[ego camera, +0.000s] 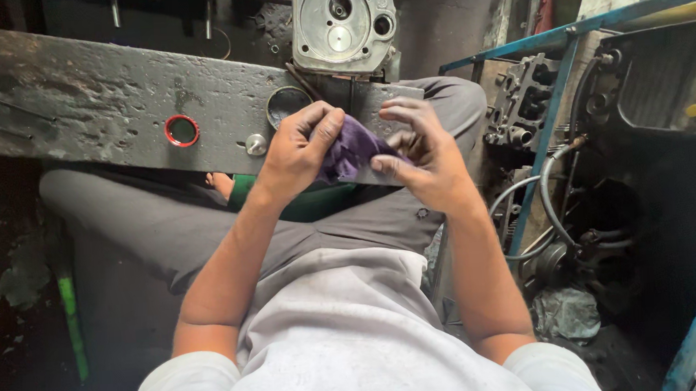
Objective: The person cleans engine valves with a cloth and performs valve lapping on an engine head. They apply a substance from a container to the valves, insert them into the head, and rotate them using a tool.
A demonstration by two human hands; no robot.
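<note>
My left hand (300,146) and my right hand (423,153) meet in front of me, both closed around a crumpled purple rag (351,149). The rag sits between my palms, just above the near edge of a worn grey wooden plank (97,107). Whether something small is wrapped inside the rag is hidden. Beyond my hands a grey metal cylinder head (342,23) stands on the plank's far side. I sit with my legs in grey trousers under the plank.
On the plank lie a red ring (182,130), a dark metal ring (286,103) and a small silver cap (256,144). At the right stand a blue metal frame (551,116), an engine part (521,102), hoses (548,198) and greasy machinery. The floor is dark and dirty.
</note>
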